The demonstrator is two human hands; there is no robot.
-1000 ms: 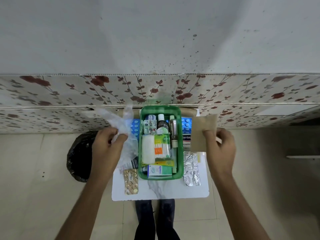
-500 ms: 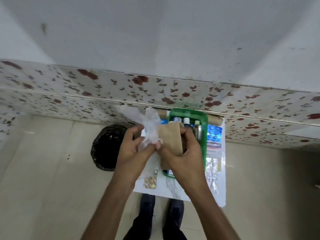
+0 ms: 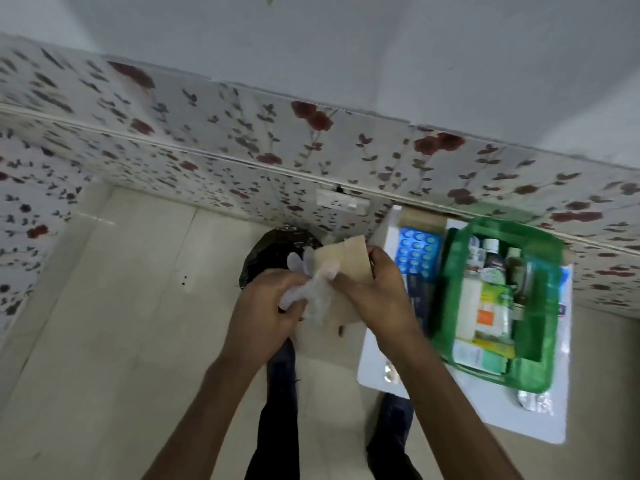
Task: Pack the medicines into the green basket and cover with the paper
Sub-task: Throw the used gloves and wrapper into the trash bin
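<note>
Both forearms reach forward and converge in front of the body, hands meeting over the floor, left of the table (image 3: pixel 381 372).

Left hand (image 3: pixel 266 306): fingers curled closed, clutching a crumpled clear plastic wrapper (image 3: pixel 308 292); loose ends of the plastic stick up past the knuckles. It touches the right hand at the fingertips.

Right hand (image 3: pixel 374 289): fingers closed in a pinch on a piece of brown paper (image 3: pixel 346 265), thumb on the near face, fingers wrapped over the right edge. The paper stands roughly upright between the 2 hands, with the plastic overlapping its left side.

Beyond the hands, a black bin bag (image 3: pixel 277 244) sits on the floor against the flowered wall.

Right of the right hand, well clear of it, the green basket (image 3: pixel 540 341) lies on the white table, uncovered, packed with bottles, boxes and a white roll. A blue blister pack (image 3: pixel 419 251) lies between right hand and basket. A foil strip (image 3: pixel 535 403) lies at the basket's near end. Image is motion-blurred; labels unreadable.
</note>
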